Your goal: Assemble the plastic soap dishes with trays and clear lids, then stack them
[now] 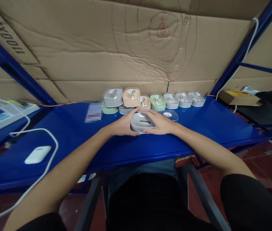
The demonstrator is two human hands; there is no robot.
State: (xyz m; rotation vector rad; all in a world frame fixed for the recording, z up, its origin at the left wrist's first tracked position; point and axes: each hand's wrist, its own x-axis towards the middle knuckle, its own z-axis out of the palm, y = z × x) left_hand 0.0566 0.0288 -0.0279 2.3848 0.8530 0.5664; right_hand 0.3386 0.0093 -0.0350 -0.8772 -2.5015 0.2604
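Observation:
Both hands hold one grey rounded box (142, 122) just above the blue table, near its middle. My left hand (125, 124) wraps round the box's left side, and my right hand (160, 122) grips the right side. A dark slot shows in the top of this box. Right behind my right hand lies a clear lid (168, 115) with a round label, partly hidden by the fingers. Beyond the hands stand several similar lidded boxes, among them a grey one (113, 97), an orange one (131, 97) and a green one (157, 102).
On the blue table (131, 147), a white case (37, 154) lies at the left beside a white cable (55, 141). A blurred flat item (93, 111) is left of the boxes. A power strip (11, 118) sits far left, an open carton (240, 97) far right.

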